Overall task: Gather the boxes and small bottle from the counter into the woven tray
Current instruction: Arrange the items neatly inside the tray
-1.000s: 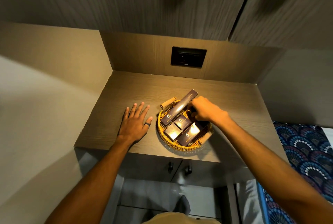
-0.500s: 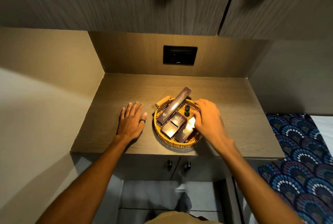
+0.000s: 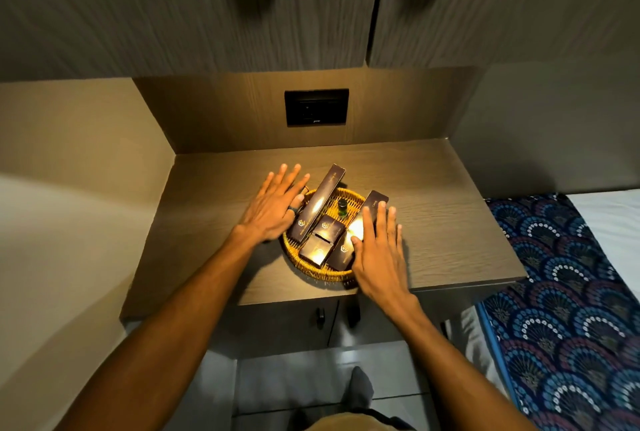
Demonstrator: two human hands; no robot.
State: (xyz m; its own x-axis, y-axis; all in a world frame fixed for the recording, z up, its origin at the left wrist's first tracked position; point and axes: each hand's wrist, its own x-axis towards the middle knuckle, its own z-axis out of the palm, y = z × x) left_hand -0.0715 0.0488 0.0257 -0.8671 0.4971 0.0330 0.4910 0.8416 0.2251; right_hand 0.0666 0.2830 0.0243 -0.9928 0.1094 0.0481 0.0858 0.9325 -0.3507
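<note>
The round woven tray sits near the counter's front edge. Inside it lie a long dark box slanting over the far rim, two small dark boxes, another long dark box on the right, and a small dark bottle standing upright. My left hand is flat with fingers spread at the tray's left rim, a ring on one finger. My right hand lies flat over the tray's right side, covering part of the right box. Neither hand grips anything.
The wooden counter sits in an alcove with a black socket plate on the back wall and cabinet doors overhead. Cabinet handles are below the front edge. A patterned blue bedspread is at the right.
My left hand moved right from the bare counter to the tray's left rim. My right hand let go of the bottle, now standing in the tray, and flattened over the right side.
</note>
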